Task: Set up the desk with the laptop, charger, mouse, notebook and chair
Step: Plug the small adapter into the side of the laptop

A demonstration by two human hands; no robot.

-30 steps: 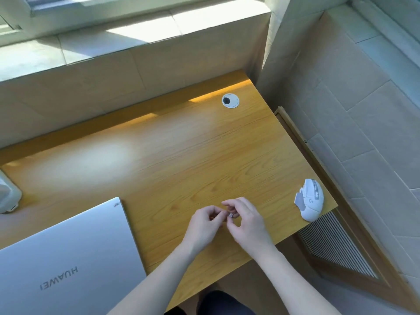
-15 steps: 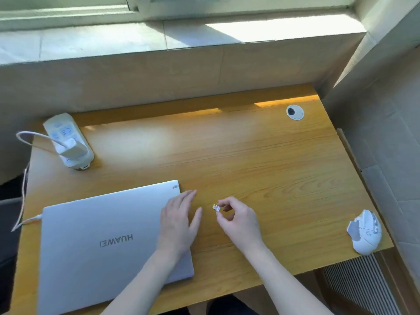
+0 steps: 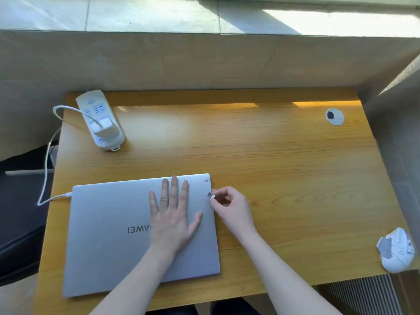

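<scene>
Your left hand (image 3: pixel 172 220) lies flat, grasping nothing, on the closed laptop (image 3: pixel 109 237); your right hand (image 3: pixel 229 208) pinches a small USB receiver (image 3: pixel 211 195) at the laptop's right edge.

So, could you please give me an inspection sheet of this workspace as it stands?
Surface: wooden desk, mostly bare, with a grommet at the far right.
Job's things: closed laptop near left; charger plugged into the power strip; mouse on its side at the near right edge; notebook and chair not seen.
Clutter: nothing seen.
Hands: left hand flat on the lid; right hand pinching a small dongle at the laptop's right edge.
Cables: white cable loops off the desk's left edge into the laptop's left side.
Surroundings: tiled sill behind; vent near right.
</scene>
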